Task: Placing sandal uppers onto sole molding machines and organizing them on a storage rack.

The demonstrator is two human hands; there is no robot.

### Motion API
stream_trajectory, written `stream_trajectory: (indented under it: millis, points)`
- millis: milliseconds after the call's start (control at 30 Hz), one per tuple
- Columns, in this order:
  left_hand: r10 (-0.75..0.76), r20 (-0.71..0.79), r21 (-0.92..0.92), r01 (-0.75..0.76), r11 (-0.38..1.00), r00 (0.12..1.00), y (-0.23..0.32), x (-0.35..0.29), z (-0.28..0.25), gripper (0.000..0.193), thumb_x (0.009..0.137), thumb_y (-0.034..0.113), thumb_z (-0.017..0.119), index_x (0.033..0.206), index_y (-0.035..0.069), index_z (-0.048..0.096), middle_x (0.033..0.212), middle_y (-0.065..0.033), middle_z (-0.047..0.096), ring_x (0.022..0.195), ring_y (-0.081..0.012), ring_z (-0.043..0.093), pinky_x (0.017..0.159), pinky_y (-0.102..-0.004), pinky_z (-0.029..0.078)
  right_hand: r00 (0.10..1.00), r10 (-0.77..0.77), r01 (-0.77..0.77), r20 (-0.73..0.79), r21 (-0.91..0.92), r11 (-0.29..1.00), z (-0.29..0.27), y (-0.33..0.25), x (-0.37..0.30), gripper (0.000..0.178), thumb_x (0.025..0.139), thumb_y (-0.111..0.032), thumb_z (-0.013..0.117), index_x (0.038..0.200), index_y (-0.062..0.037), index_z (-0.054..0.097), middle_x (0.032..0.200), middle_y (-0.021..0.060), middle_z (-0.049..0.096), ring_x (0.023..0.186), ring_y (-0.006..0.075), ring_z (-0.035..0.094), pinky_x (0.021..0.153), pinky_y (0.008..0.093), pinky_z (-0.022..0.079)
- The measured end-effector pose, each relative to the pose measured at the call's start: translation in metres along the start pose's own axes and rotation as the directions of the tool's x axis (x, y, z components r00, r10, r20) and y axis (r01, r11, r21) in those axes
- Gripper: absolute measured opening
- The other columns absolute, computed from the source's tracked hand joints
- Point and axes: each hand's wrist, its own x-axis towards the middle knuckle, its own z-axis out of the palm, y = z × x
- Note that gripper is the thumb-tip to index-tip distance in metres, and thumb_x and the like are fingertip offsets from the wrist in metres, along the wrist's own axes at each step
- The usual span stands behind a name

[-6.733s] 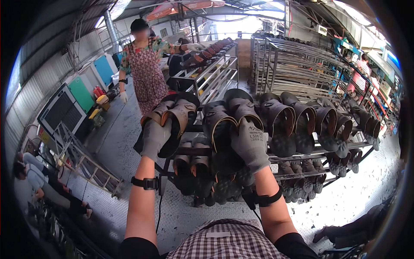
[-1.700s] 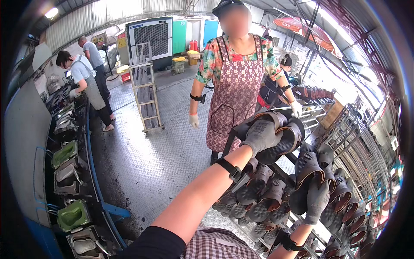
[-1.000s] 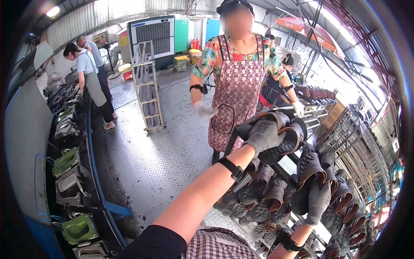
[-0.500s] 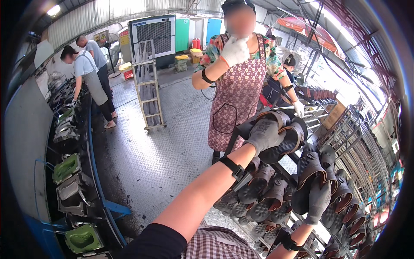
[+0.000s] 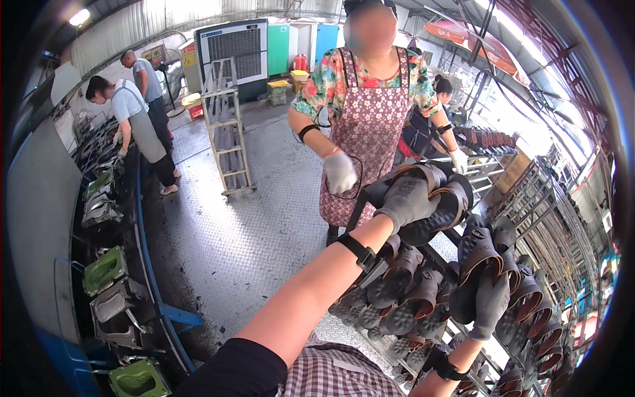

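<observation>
Two dark slip-on shoes (image 5: pixel 452 206) with black soles sit at the rack's top end, and my left hand (image 5: pixel 405 200), in a grey glove, is closed around them. Lower and to the right, my right hand (image 5: pixel 491 301), gloved the same, is wrapped round another dark slip-on shoe (image 5: pixel 477 255) among the racked ones. Its fingertips are partly hidden by the shoes. Rows of similar shoes (image 5: pixel 423 291) hang on the metal rack below and between my hands.
Across the rack stands a co-worker in a flowered apron (image 5: pixel 370 126), one white-gloved hand near the rack's far end. Left runs a line of moulds (image 5: pixel 104 270), where two people work. A stepladder (image 5: pixel 228 126) and a large air cooler (image 5: pixel 233 53) stand behind.
The co-worker's white-gloved hand has dropped from the chin to waist height. The moulds at left have shifted slightly toward me. My hands have barely moved, still on the shoes.
</observation>
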Motion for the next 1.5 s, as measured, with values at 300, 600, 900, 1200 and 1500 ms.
stream_trajectory:
  millis: [300, 600, 900, 1200, 1500]
  points:
    - [0.018, 0.077, -0.102, -0.010, 0.995, 0.997, 0.033, -0.002, -0.013, 0.039, 0.087, 0.015, 0.068, 0.125, 0.008, 0.064, 0.120, -0.0209, 0.067, 0.114, -0.0392, 0.064, 0.096, -0.0454, 0.051, 1.000, 0.009, -0.011, -0.015, -0.095, 0.995, -0.006, 0.014, -0.002, 0.032, 0.091, -0.034, 0.067, 0.099, -0.0029, 0.064, 0.095, 0.0234, 0.071, 0.088, 0.0447, 0.069, 0.077, 0.0519, 0.054]
    - [0.054, 0.148, -0.094, -0.040, 0.995, 0.988, 0.045, -0.014, -0.003, 0.042, 0.089, 0.017, 0.066, 0.130, 0.011, 0.061, 0.125, -0.0199, 0.065, 0.115, -0.0405, 0.062, 0.096, -0.0449, 0.051, 0.993, -0.068, 0.069, -0.096, 0.007, 0.998, -0.013, 0.036, -0.015, 0.031, 0.092, -0.031, 0.069, 0.102, -0.0022, 0.066, 0.095, 0.0249, 0.070, 0.090, 0.0447, 0.068, 0.076, 0.0518, 0.053]
    - [-0.087, 0.137, 0.051, 0.080, 0.995, 0.987, 0.035, -0.017, -0.005, 0.037, 0.086, 0.034, 0.067, 0.111, 0.006, 0.069, 0.103, -0.0247, 0.070, 0.096, -0.0426, 0.068, 0.086, -0.0505, 0.053, 1.000, -0.023, 0.023, 0.002, 0.047, 0.999, -0.006, 0.030, -0.012, 0.038, 0.099, -0.035, 0.059, 0.124, -0.0062, 0.063, 0.114, 0.0234, 0.070, 0.107, 0.0445, 0.065, 0.088, 0.0510, 0.050]
    - [-0.008, 0.186, 0.001, 0.008, 1.000, 0.983, 0.025, -0.014, 0.006, 0.043, 0.087, 0.022, 0.067, 0.127, 0.008, 0.062, 0.125, -0.0202, 0.063, 0.116, -0.0394, 0.061, 0.099, -0.0466, 0.049, 0.999, 0.011, -0.010, 0.038, -0.047, 0.999, -0.009, 0.035, -0.014, 0.039, 0.100, -0.036, 0.058, 0.124, -0.0064, 0.064, 0.114, 0.0237, 0.070, 0.106, 0.0450, 0.065, 0.088, 0.0518, 0.050]
    - [0.066, 0.194, -0.052, -0.057, 0.997, 0.979, 0.040, -0.010, -0.012, 0.046, 0.085, 0.015, 0.067, 0.130, 0.009, 0.059, 0.132, -0.0179, 0.061, 0.122, -0.0385, 0.057, 0.103, -0.0453, 0.047, 1.000, -0.025, 0.025, 0.004, -0.001, 1.000, -0.007, 0.034, -0.012, 0.038, 0.100, -0.035, 0.057, 0.123, -0.0061, 0.065, 0.113, 0.0238, 0.070, 0.105, 0.0444, 0.066, 0.087, 0.0518, 0.051]
